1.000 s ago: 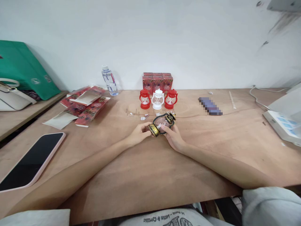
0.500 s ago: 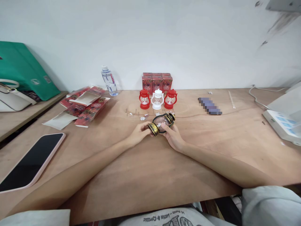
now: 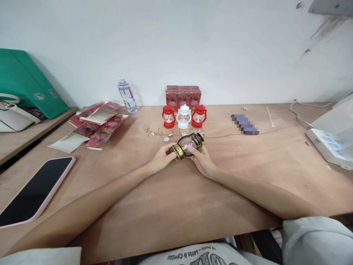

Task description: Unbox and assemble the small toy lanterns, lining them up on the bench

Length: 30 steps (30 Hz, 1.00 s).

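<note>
A small black-and-gold lantern point(image 3: 180, 151) with a clear globe lies tilted between my two hands, its base to the left and its top to the upper right. My left hand point(image 3: 164, 156) is closed around the gold base. My right hand point(image 3: 203, 160) grips the globe and frame, the thumb laid across the clear part. Just beyond stand two red lanterns, one at the left point(image 3: 168, 117) and one at the right point(image 3: 199, 117), with a white lantern point(image 3: 183, 117) between them. Small wire hooks and tags point(image 3: 166, 139) lie on the tabletop before them.
Red printed boxes point(image 3: 183, 97) stand against the wall. Flattened red cartons point(image 3: 106, 129) and a water bottle point(image 3: 127, 96) are at the left, with a phone point(image 3: 35, 193) nearer. A blurred purple item point(image 3: 245, 124) and a white box-like device point(image 3: 328, 145) with a cable sit right.
The whole view has shifted very slightly. Both hands keep their hold on the lantern, with hardly any movement.
</note>
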Tool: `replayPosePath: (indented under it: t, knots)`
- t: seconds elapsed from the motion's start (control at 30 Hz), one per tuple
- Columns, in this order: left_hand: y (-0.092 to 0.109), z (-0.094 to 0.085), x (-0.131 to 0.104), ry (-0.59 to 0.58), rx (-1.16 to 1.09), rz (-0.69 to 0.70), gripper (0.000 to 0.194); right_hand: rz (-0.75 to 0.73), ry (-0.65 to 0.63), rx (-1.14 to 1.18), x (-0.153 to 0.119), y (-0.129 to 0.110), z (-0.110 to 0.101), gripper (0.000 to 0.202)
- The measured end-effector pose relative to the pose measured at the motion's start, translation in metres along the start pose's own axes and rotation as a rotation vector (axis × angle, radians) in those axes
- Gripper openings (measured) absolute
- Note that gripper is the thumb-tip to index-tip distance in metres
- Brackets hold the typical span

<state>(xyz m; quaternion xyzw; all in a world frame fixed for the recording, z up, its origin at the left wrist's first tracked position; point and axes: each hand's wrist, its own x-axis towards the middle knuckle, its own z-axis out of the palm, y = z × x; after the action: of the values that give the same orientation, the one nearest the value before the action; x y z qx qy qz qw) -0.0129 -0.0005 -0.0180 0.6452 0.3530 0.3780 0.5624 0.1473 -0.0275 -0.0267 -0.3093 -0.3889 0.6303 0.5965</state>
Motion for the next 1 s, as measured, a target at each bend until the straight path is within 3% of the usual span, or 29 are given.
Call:
replayPosePath:
  t: [1.0]
  knots:
    - [-0.0013, -0.0015, -0.0017, -0.011, 0.075, 0.033, 0.023, 0.016, -0.007, -0.021, -0.0012, -0.0020, 0.0008, 0.033]
